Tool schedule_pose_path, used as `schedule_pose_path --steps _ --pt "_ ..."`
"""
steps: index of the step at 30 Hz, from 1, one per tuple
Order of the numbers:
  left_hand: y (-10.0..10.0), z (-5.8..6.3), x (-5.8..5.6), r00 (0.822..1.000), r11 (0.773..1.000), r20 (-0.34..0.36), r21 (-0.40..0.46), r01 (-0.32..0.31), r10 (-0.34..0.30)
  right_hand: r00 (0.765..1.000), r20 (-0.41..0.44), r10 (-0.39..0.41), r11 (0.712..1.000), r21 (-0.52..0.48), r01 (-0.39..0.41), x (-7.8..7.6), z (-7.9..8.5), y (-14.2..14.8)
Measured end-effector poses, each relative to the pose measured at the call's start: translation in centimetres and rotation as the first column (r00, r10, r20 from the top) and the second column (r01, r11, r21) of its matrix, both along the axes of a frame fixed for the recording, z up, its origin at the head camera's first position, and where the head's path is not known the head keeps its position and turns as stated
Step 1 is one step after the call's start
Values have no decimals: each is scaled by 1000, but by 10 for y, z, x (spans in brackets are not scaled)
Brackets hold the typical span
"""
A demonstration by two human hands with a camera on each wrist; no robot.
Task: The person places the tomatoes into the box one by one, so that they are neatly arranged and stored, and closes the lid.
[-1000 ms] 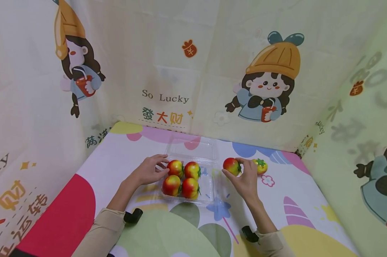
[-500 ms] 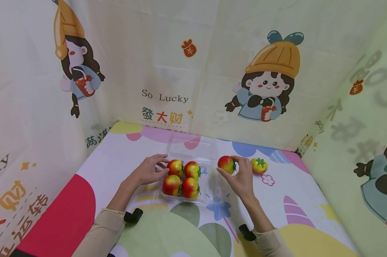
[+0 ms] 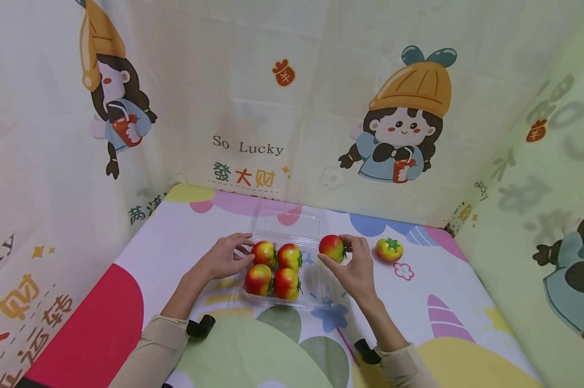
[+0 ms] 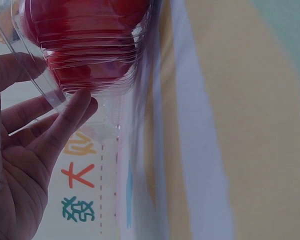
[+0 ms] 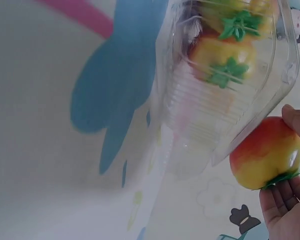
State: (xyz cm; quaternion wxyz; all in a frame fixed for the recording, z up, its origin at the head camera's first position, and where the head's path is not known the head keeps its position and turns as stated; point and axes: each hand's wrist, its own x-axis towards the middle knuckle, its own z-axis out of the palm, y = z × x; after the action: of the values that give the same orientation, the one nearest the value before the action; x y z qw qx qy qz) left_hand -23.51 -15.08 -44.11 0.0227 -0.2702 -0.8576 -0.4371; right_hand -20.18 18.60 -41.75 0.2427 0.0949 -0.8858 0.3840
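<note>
A clear plastic box [image 3: 311, 306] lies unlatched on the table, with several red-and-yellow fruits [image 3: 259, 280] with green leafy tops in its left part. At its left edge is my left hand [image 3: 226, 257]; in the left wrist view the thumb and fingers [image 4: 72, 112] sit on either side of the rim. My right hand [image 3: 359, 269] pinches another red-and-yellow fruit [image 3: 331, 248] between thumb and fingers, at the box's right side. In the right wrist view the held fruit [image 5: 267, 152] appears beside the box rim [image 5: 290, 75], its leafy top towards the fingers.
One more yellow-red fruit [image 3: 389, 250] lies on the table right of my right hand. The box's clear lid [image 3: 289, 223] lies folded back behind it. A patterned cloth [image 3: 393, 318] covers the table, and printed curtains [image 3: 316, 134] stand behind and at both sides.
My right hand has carried the held fruit leftwards, from beside the loose fruit to the right edge of the box. The left hand has stayed at the box's left edge.
</note>
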Motion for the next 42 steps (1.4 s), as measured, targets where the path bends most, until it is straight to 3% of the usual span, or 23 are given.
schedule_pose_path --steps 14,42 --pt "0 0 -1 1000 1000 -15 -1 2 -2 998 14 67 997 -42 -66 0 -6 -12" --pt "1 0 0 1000 1000 -13 11 8 -7 990 114 78 997 7 -80 -6 -20 -18"
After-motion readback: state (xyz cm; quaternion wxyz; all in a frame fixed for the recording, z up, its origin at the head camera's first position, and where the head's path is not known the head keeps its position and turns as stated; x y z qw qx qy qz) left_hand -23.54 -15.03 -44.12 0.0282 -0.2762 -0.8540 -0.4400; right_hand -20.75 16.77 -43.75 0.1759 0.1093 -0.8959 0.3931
